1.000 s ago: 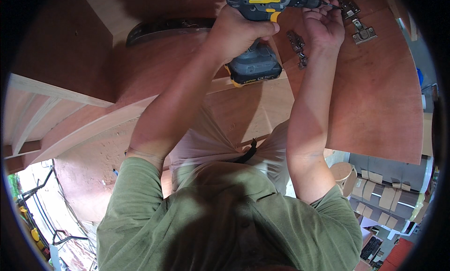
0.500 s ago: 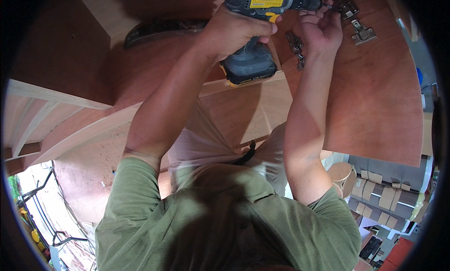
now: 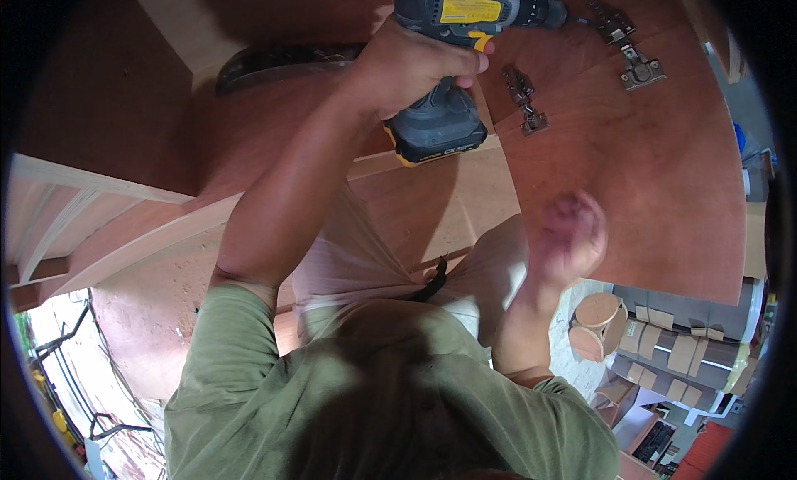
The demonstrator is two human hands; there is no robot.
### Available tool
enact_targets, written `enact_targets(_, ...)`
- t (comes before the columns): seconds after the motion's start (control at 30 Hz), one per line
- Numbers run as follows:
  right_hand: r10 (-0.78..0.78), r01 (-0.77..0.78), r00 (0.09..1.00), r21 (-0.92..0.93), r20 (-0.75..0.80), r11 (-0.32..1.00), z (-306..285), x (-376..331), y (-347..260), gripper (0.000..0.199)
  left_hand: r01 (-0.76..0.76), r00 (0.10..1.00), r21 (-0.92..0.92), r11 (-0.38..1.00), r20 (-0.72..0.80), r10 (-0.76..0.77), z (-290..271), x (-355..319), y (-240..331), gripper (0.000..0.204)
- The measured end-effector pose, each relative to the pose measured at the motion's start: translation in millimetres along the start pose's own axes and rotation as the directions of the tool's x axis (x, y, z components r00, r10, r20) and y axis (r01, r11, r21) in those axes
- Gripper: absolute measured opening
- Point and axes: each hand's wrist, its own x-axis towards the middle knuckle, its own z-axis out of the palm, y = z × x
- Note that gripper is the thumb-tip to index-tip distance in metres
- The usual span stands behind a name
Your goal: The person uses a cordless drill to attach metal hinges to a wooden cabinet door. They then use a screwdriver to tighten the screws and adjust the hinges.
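While I look down over the person's head and green shirt point(image 3: 374, 413), my left hand point(image 3: 415, 65) is wrapped tight around the grip of a dark grey cordless drill point(image 3: 465, 31) with yellow trim, fingers pressed around the handle. The drill lies far in the scene, near the top middle, its chuck pointing right and its battery pack point(image 3: 436, 131) hanging nearer to me. It sits over a reddish-brown wooden panel point(image 3: 647, 173) that fills the far and right part of the view.

My right hand point(image 3: 569, 239) is lower and to the right, off the drill and blurred; I cannot tell whether its fingers are spread or curled, and I see nothing in it.

On the panel, just right of the drill's battery, lies one metal cabinet hinge point(image 3: 525, 98). A second hinge point(image 3: 631, 52) lies farther right, close beside the drill's tip. To the left, pale plywood boards point(image 3: 100, 222) run at a slant. At the near right stand dark rolls point(image 3: 689, 347) with tan paper tabs.
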Motion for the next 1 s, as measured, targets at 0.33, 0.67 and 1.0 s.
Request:
enact_targets(0.33,-0.98,0.711,0.03,-0.693,0.196,-0.117,-85,44,-128,0.046,0.016,1.0,-0.051,0.999,0.019,-0.015,-8,4,-3,0.03)
enact_targets(0.67,-0.468,0.384,0.883,-0.508,-0.044,0.771,-117,44,-119,0.076,0.023,0.999,-0.094,0.995,0.042,-0.019,-4,2,7,0.034)
enact_targets(1.0,-0.313,0.313,0.949,-0.254,0.04,0.915,-103,45,-99,0.058,-0.008,0.998,-0.047,0.999,0.055,0.011,-5,5,14,0.033)
